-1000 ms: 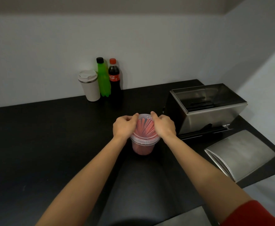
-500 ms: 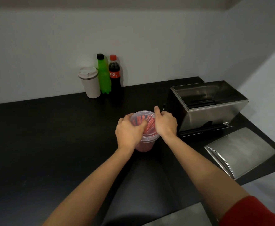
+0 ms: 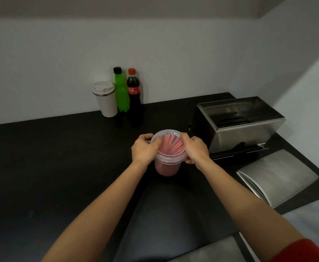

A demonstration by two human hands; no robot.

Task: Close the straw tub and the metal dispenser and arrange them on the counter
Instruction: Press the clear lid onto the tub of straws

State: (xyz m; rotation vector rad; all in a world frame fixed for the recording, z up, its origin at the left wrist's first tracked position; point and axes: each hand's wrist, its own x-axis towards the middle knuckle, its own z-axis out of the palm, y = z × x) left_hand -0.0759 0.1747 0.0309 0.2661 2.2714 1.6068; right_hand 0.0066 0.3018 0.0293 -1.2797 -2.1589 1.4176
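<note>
I see the tub point(image 3: 167, 159) of red straws standing mid-counter point(image 3: 41, 167), its clear lid point(image 3: 169, 146) on top. My left hand point(image 3: 144, 149) and right hand point(image 3: 195, 149) curl their fingers over opposite lid edges. The open dispenser point(image 3: 238, 123) stands near the right edge, its cover point(image 3: 276, 176) lying apart.

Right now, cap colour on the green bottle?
Black cap on the green bottle, clearest in the head view.

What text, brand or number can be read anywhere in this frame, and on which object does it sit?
"Coca-Cola": only "Cola" reads clearly, in white script on the red label of the dark cola bottle.
Green bottle: no label text shows.
White travel cup, straw tub, metal dispenser and its loose metal lid: no writing visible.
</note>
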